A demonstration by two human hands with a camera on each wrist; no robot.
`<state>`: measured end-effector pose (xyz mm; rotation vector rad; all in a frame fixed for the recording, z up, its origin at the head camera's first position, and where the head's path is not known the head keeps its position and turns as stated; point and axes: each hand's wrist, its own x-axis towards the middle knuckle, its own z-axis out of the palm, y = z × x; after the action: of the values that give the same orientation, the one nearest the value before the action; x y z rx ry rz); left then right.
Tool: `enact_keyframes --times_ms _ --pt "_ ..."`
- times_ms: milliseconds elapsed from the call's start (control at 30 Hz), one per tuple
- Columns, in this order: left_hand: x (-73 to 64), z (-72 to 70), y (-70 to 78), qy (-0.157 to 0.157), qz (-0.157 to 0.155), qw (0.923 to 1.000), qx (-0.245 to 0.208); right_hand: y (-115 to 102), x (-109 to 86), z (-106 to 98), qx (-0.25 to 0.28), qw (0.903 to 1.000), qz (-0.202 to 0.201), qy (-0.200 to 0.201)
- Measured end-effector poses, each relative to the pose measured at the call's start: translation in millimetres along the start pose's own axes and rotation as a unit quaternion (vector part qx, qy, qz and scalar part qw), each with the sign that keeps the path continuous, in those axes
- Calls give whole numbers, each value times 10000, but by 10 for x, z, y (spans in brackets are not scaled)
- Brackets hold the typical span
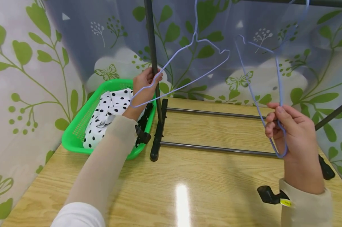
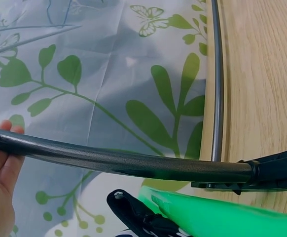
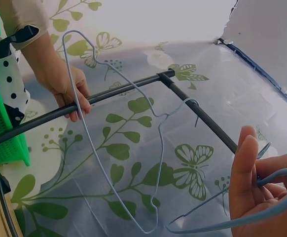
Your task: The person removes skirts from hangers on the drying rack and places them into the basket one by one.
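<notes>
My left hand [image 1: 144,91] grips the left upright pole [image 1: 151,37] of a dark metal clothes rack. A light-blue hanger [image 3: 99,157] hangs from the rack's top bar [image 3: 202,117], and its lower corner crosses in front of my left wrist in the head view. On the right, my right hand [image 1: 300,135] pinches the lower end of a second light-blue hanger [image 1: 279,75] between thumb and fingers. That hanger stands steeply tilted, close to the top bar; whether its hook sits on the bar I cannot tell.
A green basket [image 1: 71,145] at the left holds white cloth with black dots [image 1: 117,97] and a black strap-like piece. Two lower rods [image 1: 210,147] of the rack run just above the wooden table [image 1: 205,176]. Leaf-patterned curtains [image 1: 26,82] surround the table.
</notes>
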<state>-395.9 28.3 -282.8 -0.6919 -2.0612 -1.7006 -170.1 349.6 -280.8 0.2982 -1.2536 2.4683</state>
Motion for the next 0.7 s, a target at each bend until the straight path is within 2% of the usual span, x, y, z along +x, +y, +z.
enact_keyframes --times_ms 167,333,567,700 --pt "-6 -2 33 65 253 9988 407 6 67 98 -71 9999 40 -72" --pt "-14 -6 36 62 299 9973 662 22 129 185 79 9992 116 -370" --pt "-33 -9 47 -42 229 9996 178 36 206 305 28 9988 209 -440" --pt "-66 -23 134 -75 292 9995 77 51 250 361 -86 9986 211 -478"
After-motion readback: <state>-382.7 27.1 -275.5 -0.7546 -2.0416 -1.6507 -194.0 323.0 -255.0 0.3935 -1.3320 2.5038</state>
